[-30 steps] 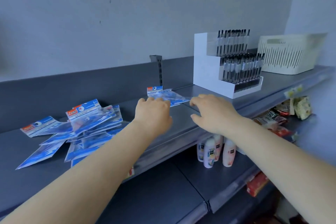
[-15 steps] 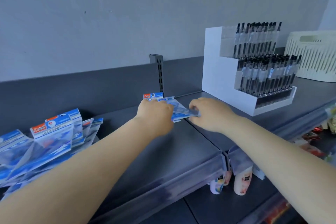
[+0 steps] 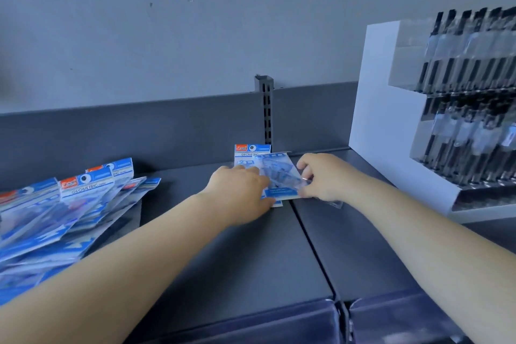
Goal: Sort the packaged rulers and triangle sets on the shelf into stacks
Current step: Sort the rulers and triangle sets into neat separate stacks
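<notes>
Two hands on a small stack of packets (image 3: 276,173) at the shelf's back.
The left hand (image 3: 240,190) lies fingers-flat on its left side; the right hand (image 3: 321,176) pinches its right edge. A loose pile (image 3: 69,204) of the same packets sprawls on the grey shelf (image 3: 251,254) well left; a white pen display (image 3: 391,109) stands right.

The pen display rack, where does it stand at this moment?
In the head view the pen display rack stands on the grey shelf at the far right, against the back panel, right of the right hand.
</notes>
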The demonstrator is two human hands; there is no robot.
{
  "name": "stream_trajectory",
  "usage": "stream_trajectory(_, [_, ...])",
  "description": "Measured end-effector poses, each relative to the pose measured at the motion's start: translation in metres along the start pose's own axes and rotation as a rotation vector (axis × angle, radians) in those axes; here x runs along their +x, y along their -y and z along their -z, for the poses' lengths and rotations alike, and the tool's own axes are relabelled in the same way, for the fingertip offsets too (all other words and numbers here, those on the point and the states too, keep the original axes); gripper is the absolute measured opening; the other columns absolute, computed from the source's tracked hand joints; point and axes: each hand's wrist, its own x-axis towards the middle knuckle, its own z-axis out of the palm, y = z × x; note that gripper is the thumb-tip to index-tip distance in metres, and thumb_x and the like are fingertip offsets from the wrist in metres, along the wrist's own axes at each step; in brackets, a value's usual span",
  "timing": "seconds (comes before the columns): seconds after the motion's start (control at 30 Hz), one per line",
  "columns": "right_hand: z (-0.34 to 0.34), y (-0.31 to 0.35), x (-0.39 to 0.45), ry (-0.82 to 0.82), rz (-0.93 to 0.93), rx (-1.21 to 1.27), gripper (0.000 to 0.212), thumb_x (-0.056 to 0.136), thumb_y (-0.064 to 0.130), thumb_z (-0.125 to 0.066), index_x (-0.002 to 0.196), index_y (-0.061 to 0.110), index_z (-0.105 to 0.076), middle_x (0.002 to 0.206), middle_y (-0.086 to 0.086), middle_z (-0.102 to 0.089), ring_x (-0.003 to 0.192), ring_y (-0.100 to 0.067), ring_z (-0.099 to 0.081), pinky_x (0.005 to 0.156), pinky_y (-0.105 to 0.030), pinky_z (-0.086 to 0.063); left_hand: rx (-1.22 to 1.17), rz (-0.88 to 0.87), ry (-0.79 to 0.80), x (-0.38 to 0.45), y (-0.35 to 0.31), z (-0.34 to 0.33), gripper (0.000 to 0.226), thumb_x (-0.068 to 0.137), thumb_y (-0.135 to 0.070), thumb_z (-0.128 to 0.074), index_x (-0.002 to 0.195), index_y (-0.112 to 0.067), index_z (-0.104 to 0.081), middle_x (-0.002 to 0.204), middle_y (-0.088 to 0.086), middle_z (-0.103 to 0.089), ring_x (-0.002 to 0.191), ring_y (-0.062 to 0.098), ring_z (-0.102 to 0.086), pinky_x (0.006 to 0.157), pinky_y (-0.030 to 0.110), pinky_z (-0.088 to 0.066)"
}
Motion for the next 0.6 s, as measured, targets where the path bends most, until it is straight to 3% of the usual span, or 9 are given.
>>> stream_trajectory(0.1, [0.002, -0.015, 0.001, -0.002, -0.053, 0.118, 0.060, 0.076, 0.019, -0.073, 0.129, 0.016, -0.044, 0.113, 0.002, -0.056, 0.098, -0.019, -0.053, 0.079, -0.029, -0.044, -0.064, 0.010, 0.010, 0.001, -0.001, -0.006, 0.043, 0.096, -0.051, -0.032, 0.135, -0.037, -0.043, 0.129, -0.004, -0.048, 0.117, 0.019, -0.045, 0.091, 0.032, -0.038])
stream_trajectory(0.23, [0.014, -0.028, 0.006, -0.145, -0.058, 0.190, 0.030, 0.080, 0.012, -0.064, 0.109, 0.014, -0.058, 0.098, 0.001, -0.061, 0.086, -0.021, -0.055, 0.065, -0.027, -0.040, -0.142, 0.021, 0.056, -0.009, 0.009, -0.005, 0.041, 0.095, -0.053, -0.034, 0.134, -0.043, -0.044, 0.133, -0.012, -0.046, 0.120, 0.014, -0.046, 0.096, 0.031, -0.041])
stream_trajectory(0.33, [0.021, -0.027, 0.007, -0.201, -0.022, 0.374, 0.017, 0.083, 0.008, -0.059, 0.098, 0.015, -0.064, 0.082, 0.001, -0.059, 0.078, -0.022, -0.055, 0.065, -0.027, -0.037, -0.194, 0.126, 0.050, -0.011, 0.015, -0.001, 0.036, 0.092, -0.056, -0.038, 0.113, -0.038, -0.062, 0.119, -0.015, -0.057, 0.105, 0.011, -0.054, 0.084, 0.029, -0.045])
stream_trajectory(0.43, [0.021, -0.022, 0.005, -0.168, 0.013, 0.591, 0.018, 0.085, 0.005, -0.054, 0.090, 0.019, -0.064, 0.071, 0.006, -0.057, 0.067, -0.016, -0.052, 0.058, -0.024, -0.035, -0.205, 0.266, -0.009, -0.009, 0.013, -0.003, 0.039, 0.088, -0.063, -0.040, 0.092, -0.030, -0.061, 0.099, -0.011, -0.061, 0.087, 0.012, -0.054, 0.069, 0.027, -0.043])
stream_trajectory(0.6, [0.019, -0.018, 0.003, -0.088, -0.035, 0.825, 0.021, 0.090, 0.003, -0.049, 0.085, 0.019, -0.061, 0.076, 0.004, -0.054, 0.060, -0.009, -0.051, 0.049, -0.018, -0.043, -0.221, 0.347, 0.032, 0.000, 0.010, -0.017, 0.053, 0.079, -0.073, -0.043, 0.098, -0.026, -0.057, 0.102, -0.009, -0.052, 0.101, 0.013, -0.045, 0.074, 0.028, -0.042])
